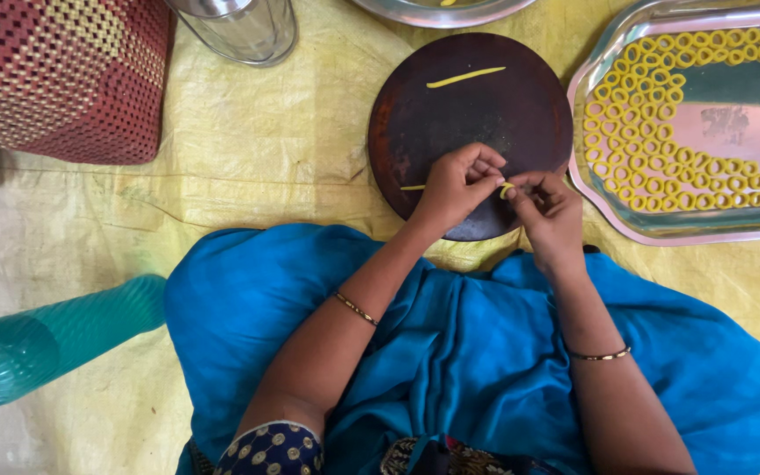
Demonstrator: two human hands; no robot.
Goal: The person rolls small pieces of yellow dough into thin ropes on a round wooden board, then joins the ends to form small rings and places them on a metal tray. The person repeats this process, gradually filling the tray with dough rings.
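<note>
A thin yellow dough strand is pinched between my left hand and my right hand, just above the near edge of a round dark board. The strand's loose end sticks out to the left of my left hand on the board. Another straight dough strand lies near the board's far side. To the right, a steel tray holds several rows of small yellow dough rings.
A yellow sheet covers the floor. A woven red and cream stool stands at the far left, a steel vessel beside it, a steel plate at the top edge. A green plastic bottle lies at my left. My blue garment covers my lap.
</note>
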